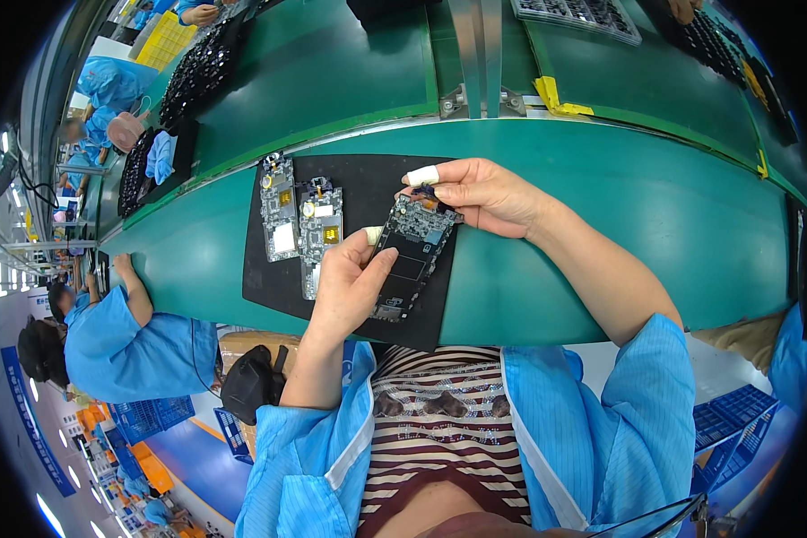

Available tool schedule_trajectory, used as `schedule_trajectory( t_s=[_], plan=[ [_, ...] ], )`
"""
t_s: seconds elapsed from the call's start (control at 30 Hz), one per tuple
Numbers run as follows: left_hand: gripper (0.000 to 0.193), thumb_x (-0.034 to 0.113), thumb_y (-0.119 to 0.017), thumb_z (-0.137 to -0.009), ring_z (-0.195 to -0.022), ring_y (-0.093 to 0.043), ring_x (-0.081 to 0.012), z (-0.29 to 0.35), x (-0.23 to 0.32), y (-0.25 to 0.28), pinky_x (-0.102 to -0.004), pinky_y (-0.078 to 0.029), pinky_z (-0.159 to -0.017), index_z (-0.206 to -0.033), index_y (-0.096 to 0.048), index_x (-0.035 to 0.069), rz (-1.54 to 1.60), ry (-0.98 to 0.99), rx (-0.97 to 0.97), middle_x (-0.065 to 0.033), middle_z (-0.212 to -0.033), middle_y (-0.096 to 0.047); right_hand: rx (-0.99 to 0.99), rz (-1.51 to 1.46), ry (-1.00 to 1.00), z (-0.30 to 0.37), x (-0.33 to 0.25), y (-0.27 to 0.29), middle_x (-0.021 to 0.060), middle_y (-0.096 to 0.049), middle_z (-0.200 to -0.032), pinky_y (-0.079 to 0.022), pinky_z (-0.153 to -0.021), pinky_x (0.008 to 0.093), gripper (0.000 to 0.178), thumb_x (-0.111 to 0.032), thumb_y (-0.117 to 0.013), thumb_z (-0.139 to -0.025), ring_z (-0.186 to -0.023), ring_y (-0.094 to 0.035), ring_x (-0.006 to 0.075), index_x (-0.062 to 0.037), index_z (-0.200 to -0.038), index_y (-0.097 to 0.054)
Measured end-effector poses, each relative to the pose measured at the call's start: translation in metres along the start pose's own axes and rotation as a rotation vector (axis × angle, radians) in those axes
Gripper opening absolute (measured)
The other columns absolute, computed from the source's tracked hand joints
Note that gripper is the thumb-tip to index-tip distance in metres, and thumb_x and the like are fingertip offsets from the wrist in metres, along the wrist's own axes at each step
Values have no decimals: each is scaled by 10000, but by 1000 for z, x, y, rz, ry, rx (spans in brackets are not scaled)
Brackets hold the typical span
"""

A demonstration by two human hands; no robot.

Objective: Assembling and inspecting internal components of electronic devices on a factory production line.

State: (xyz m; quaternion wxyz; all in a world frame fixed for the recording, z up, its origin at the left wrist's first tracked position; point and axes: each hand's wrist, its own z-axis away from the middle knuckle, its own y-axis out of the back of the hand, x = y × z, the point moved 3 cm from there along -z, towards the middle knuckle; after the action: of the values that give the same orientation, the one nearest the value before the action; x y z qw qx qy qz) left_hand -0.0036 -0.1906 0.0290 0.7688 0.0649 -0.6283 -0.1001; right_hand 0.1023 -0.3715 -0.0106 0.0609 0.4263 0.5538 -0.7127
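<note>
Two bare hands hold one phone frame assembly over a black mat that lies on the green bench. The assembly is a long, narrow, dark board with exposed circuitry at its far end and a plain dark panel along its middle; its long axis runs from the near edge of the mat, close to the person's body, up and slightly to the right, so the populated end points away from the person and the plain end points back toward the striped shirt. The left hand comes up from below and clamps the assembly's left long edge, thumb on the top face and fingers curled beneath, its grip closed on the board. The right hand reaches in from the right and pinches the far end, fingertips pressed together on a small dark part at the upper edge; a white finger cot covers one fingertip. To the left of the held piece, two more assemblies lie flat on the mat side by side, touching or nearly so, both with their long axes running away from the person. Farther left along the bench, another worker in a blue coat rests an arm on the edge.
</note>
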Motion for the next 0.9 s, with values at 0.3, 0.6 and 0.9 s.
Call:
schedule_trajectory(
  t_s=[0.3, 0.6, 0.9],
  plan=[
    [67, 17, -569, -905, -597, -415, 11, 2, 7, -3, -200, -319, -489, -913, -593, -46, -39, -25, 46, 37, -665, -573, -20, 39, -33, 0, 1, 4, 123, -600, -1236, -430, -1021, 315, 407, -90, -617, -900, -1142, -569, 172, 33, -1280, -536],
    [157, 24, -609, -881, -553, -376, -9, -4, -6, -9, -238, -293, -448, -759, -527, -30, -97, -114, 116, 24, -571, -498, 8, -13, 18, 0, -1, 1, 144, -578, -1277, -422, -1034, 318, 492, -63, -632, -883, -1168, -560, 184, 24, -1340, -470],
    [217, 44, -609, -887, -529, -374, -37, -5, -5, -14, -274, -309, -439, -717, -491, -20, -187, -172, 175, -18, -539, -480, 32, 44, -7, -3, 4, 5, 117, -599, -1241, -446, -1008, 314, 424, -108, -586, -928, -1128, -580, 166, 18, -1323, -497]
  ],
)
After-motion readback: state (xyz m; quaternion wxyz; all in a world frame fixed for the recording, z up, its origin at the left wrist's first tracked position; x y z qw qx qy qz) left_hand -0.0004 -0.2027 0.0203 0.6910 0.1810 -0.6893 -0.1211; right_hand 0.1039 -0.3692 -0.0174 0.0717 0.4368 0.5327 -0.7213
